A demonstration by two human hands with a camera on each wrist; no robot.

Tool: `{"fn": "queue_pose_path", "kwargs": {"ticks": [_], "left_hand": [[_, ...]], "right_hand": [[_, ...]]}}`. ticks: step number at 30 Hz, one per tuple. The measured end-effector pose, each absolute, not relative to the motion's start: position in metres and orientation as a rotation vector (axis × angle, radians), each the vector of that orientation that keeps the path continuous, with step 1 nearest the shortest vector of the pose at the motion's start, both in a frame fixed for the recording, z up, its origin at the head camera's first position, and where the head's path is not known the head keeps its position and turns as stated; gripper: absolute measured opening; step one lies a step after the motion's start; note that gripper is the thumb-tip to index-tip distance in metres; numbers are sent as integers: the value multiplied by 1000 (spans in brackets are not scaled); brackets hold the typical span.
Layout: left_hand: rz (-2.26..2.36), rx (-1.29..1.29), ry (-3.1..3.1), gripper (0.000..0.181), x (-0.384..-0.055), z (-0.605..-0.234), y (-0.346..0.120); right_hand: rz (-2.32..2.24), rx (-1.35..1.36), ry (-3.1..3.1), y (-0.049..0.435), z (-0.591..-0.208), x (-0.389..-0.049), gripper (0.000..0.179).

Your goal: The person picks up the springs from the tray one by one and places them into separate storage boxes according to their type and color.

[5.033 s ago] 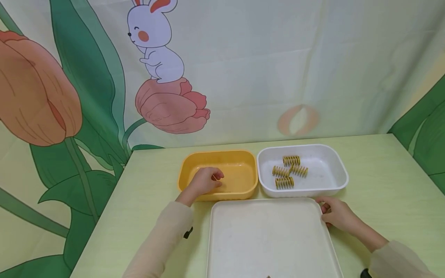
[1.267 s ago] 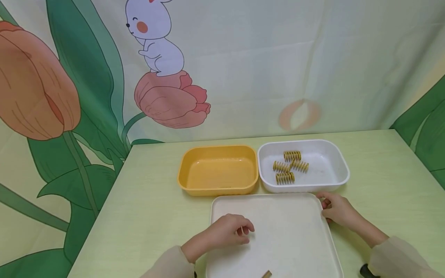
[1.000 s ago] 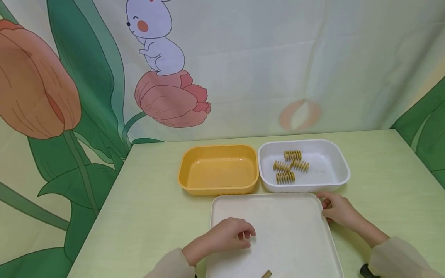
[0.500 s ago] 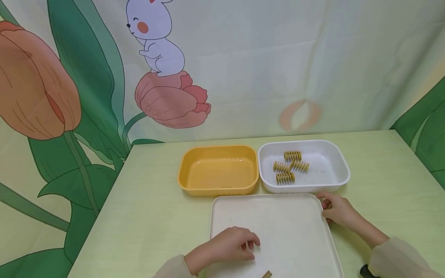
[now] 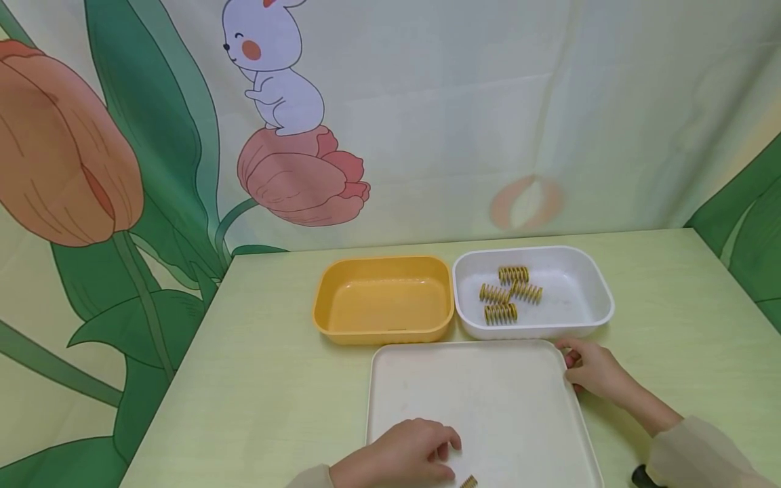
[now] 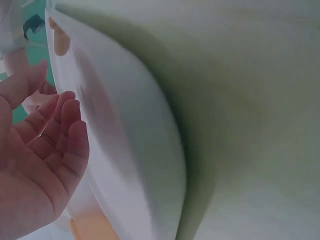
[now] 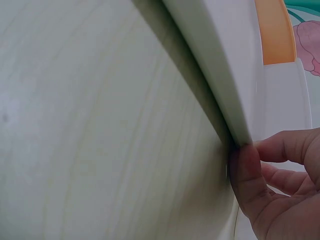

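Note:
A white, low-rimmed tray (image 5: pixel 488 390) lies at the front of the table. My left hand (image 5: pixel 415 449) hovers over its front left part with loosely bent fingers and nothing between them. Just right of those fingertips, a small coil spring (image 5: pixel 468 482) shows at the bottom edge of the head view, partly cut off. In the left wrist view the same hand (image 6: pixel 45 155) has thumb and fingers apart, beside the tray wall (image 6: pixel 150 130). My right hand (image 5: pixel 594 369) pinches the tray's far right corner. The right wrist view shows the thumb and index finger of that hand (image 7: pixel 282 185) on the rim.
Behind the tray stand a yellow bin (image 5: pixel 390 305) with nothing in it and, touching its right side, a white bin (image 5: pixel 567 298). Several gold coil springs (image 5: pixel 500 313) lie in the white bin. A printed curtain (image 5: pixel 427 135) hangs behind the table (image 5: pixel 262 379).
My left hand has come from over the yellow bin toward me, across the tray, down to the spring at the front. The right hand has stayed on the tray corner.

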State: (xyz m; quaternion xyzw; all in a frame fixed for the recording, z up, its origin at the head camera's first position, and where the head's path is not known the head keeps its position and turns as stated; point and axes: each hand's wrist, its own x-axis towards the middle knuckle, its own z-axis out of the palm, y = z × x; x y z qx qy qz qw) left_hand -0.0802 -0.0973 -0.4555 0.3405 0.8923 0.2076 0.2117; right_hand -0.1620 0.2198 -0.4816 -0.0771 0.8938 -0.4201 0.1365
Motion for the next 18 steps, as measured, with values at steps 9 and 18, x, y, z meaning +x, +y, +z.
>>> {"fn": "queue_pose_path", "kwargs": {"ticks": [9, 18], "left_hand": [[584, 918, 2460, 26, -75, -458, -93], [548, 897, 2447, 23, -70, -463, -85]], "right_hand": [[-1220, -217, 2587, 219, -480, -161, 43], [-1223, -226, 2591, 219, -479, -160, 42]]}}
